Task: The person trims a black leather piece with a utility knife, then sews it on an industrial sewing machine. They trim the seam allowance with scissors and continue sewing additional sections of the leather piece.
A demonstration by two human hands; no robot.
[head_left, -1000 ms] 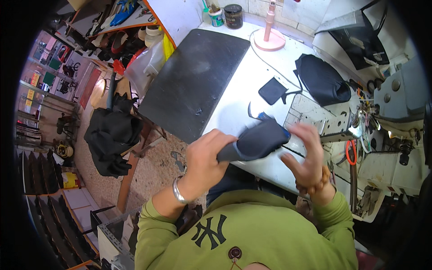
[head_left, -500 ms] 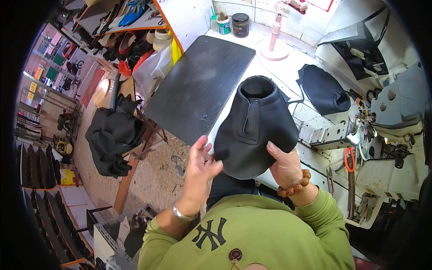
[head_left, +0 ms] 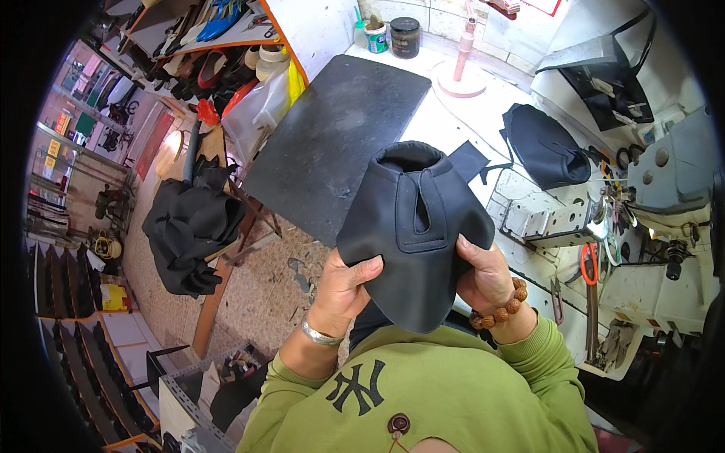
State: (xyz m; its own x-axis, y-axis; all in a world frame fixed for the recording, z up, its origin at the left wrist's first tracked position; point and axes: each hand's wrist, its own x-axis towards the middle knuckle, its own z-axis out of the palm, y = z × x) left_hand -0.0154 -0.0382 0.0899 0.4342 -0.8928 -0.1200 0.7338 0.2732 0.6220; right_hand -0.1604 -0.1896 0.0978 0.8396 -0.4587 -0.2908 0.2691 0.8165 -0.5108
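Note:
A black leather shoe upper (head_left: 411, 279) is held out in front of me between both hands. Its round collar opening faces up and away, and a stitched panel with a slit runs down from the collar. At its left edge my left hand (head_left: 343, 287) grips, thumb on top and fingers hidden beneath. My right hand (head_left: 483, 275) grips the opposite edge the same way. A second black upper (head_left: 547, 147) lies on the white table to the right, apart from my hands.
A black board (head_left: 340, 136) covers the table's left part. Behind it stand a dark jar (head_left: 405, 38) and a pink lamp stand (head_left: 459, 75). The sewing machine (head_left: 672, 170) and orange-handled scissors (head_left: 589, 264) are at right. Black material (head_left: 192, 238) hangs at left.
My left hand, open beside the upper before, has closed on its left edge. The upper has come nearer to me and tilted, with its front end lower.

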